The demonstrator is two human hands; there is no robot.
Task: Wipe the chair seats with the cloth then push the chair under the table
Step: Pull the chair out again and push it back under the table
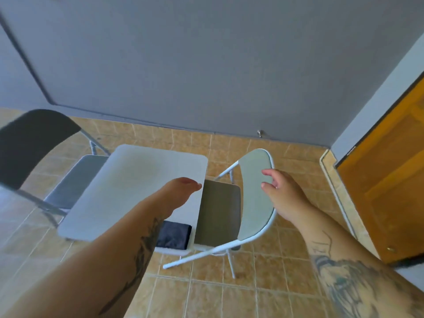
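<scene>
A small white table (128, 187) stands on the tiled floor. To its right is a white folding chair (254, 198) with a pale green backrest and a grey seat (218, 214) partly tucked under the table's edge. My right hand (280, 191) rests on the backrest's outer face, fingers spread over its top rim. My left hand (181, 189) hovers over the table's right edge, fingers curled, holding nothing. A dark blue folded cloth (174, 235) lies on the table's near corner, partly hidden by my left forearm. A black-backed chair (34, 143) sits at the table's left, its grey seat partly under the table.
A grey wall (206, 65) runs behind the table. An orange wooden door (390, 180) stands at the right, with a raised tiled kerb in front of it. A small doorstop (260, 133) sticks out at the wall's base. Tan floor tiles surround the furniture.
</scene>
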